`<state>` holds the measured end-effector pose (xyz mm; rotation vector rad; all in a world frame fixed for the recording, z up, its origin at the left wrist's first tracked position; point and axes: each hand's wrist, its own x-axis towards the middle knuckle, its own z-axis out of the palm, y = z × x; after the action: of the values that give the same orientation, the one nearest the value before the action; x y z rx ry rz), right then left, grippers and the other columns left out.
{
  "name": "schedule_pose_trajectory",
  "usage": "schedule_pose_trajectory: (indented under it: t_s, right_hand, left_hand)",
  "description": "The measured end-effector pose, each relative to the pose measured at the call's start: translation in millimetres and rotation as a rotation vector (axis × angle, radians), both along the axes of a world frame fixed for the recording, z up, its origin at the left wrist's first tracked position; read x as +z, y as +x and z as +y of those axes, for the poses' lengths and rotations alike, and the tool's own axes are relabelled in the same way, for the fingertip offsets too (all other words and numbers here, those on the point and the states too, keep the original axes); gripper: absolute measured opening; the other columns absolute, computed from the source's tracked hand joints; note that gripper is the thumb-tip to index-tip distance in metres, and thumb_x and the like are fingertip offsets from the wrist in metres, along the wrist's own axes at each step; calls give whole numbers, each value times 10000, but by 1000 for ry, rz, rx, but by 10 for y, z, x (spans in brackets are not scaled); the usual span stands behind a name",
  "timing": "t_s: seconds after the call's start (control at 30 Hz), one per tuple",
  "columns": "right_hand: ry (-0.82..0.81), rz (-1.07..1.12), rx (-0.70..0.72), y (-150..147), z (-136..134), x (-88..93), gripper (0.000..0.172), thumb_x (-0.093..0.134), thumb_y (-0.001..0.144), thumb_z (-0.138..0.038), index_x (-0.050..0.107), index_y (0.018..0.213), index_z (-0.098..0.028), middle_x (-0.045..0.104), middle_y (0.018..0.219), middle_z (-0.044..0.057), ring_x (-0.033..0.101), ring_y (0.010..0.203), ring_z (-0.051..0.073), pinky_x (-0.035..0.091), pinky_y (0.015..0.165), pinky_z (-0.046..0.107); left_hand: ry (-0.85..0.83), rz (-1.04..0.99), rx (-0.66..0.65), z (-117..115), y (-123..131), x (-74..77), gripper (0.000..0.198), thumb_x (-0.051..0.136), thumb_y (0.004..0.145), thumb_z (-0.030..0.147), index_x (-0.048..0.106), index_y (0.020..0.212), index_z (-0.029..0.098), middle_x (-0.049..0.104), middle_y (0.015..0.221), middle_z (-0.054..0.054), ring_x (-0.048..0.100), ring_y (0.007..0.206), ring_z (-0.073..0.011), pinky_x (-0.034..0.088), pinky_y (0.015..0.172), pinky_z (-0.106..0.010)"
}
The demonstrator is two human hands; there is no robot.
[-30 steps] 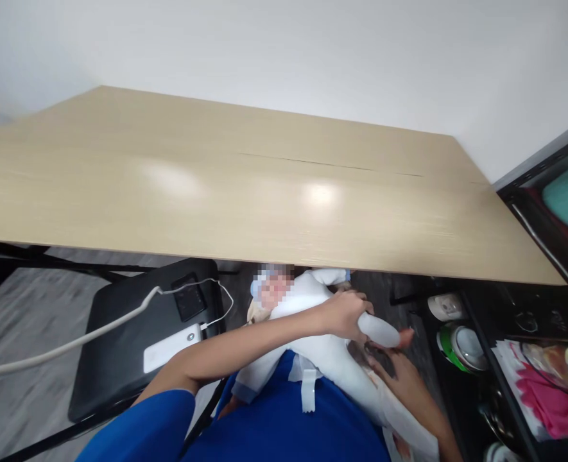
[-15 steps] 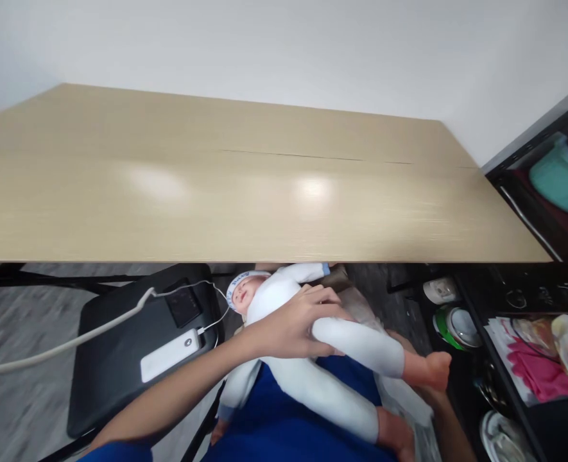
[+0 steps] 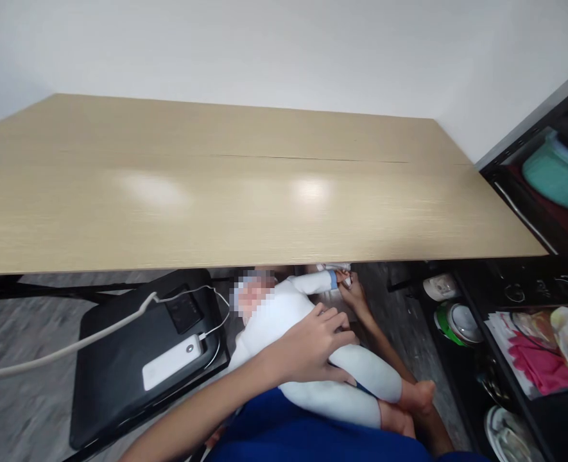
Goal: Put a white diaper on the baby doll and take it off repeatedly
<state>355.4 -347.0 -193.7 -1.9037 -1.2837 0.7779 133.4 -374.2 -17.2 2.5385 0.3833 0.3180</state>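
A baby doll (image 3: 278,321) in a white suit with blue cuffs lies on its back across my lap, its head partly under the table edge. My left hand (image 3: 317,343) rests over its hip and thigh, fingers curled round the upper leg. Past the doll's body, my right hand (image 3: 353,294) is at the doll's outstretched hand (image 3: 342,276), with its fingers closed. Something small and white shows at those fingers, too small to name. Just beyond, a piece of white cloth (image 3: 332,266) pokes out at the table edge.
The wooden table (image 3: 245,212) spans the view above my lap. On a black stool (image 3: 105,385) at left lie a white power bank (image 3: 172,362) with cables and a dark phone-like device (image 3: 183,309). A black shelf (image 3: 461,385) with tins and a pink cloth (image 3: 536,366) stands right.
My right hand has moved from beneath the doll's legs up to its outstretched hand. The doll's raised leg has come down and both legs lie closer together. My left hand stays on the thigh.
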Motion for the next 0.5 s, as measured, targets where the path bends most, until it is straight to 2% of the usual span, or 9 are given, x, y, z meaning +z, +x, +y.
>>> schedule_pose_trajectory:
  t_s: [0.1, 0.17, 0.23, 0.33, 0.43, 0.5]
  right_hand:
    - [35, -72, -18, 54, -72, -46, 707, 626, 911, -653, 646, 1421, -164, 770, 1315, 209, 721, 1213, 387, 575, 1069, 572]
    - [53, -110, 12, 84, -138, -50, 700, 691, 882, -662, 679, 1406, -198, 770, 1325, 187, 692, 1263, 396, 525, 1137, 587]
    - [63, -136, 58, 98, -159, -61, 650, 726, 877, -655, 709, 1377, -239, 776, 1336, 154, 681, 1285, 386, 506, 1166, 571]
    - [71, -169, 113, 107, -125, -96, 614, 719, 900, -625, 711, 1385, -250, 730, 1462, 148, 636, 1390, 372, 475, 1218, 558]
    - [61, -200, 106, 137, -161, -67, 675, 668, 946, -611, 653, 1475, -193, 656, 1553, 205, 572, 1479, 400, 431, 1258, 626]
    - [83, -232, 81, 165, -265, 53, 757, 641, 985, -622, 555, 1591, -175, 592, 1610, 231, 529, 1522, 417, 409, 1270, 669]
  left_hand:
    - [-5, -10, 28, 11, -26, 30, 512, 735, 995, 693, 726, 1221, 234, 707, 1116, -85, 660, 1016, -291, 463, 929, -450]
    - [-16, -21, 42, 18, -35, 31, 522, 747, 983, 699, 732, 1216, 232, 707, 1116, -84, 666, 1018, -297, 474, 931, -463]
    - [-23, -39, 45, 24, -24, 4, 546, 760, 963, 714, 741, 1220, 233, 708, 1108, -88, 669, 1010, -306, 483, 926, -477]
    - [-30, -59, 40, 26, 19, -66, 524, 772, 955, 687, 746, 1226, 239, 712, 1094, -95, 673, 1001, -321, 487, 919, -485]
    - [-34, -56, 37, 23, 47, -88, 475, 781, 965, 628, 743, 1246, 247, 718, 1119, -99, 677, 1024, -333, 483, 944, -479]
    - [-36, -44, 34, 30, 38, -48, 470, 769, 984, 621, 739, 1264, 245, 724, 1134, -100, 676, 1032, -326, 477, 950, -468]
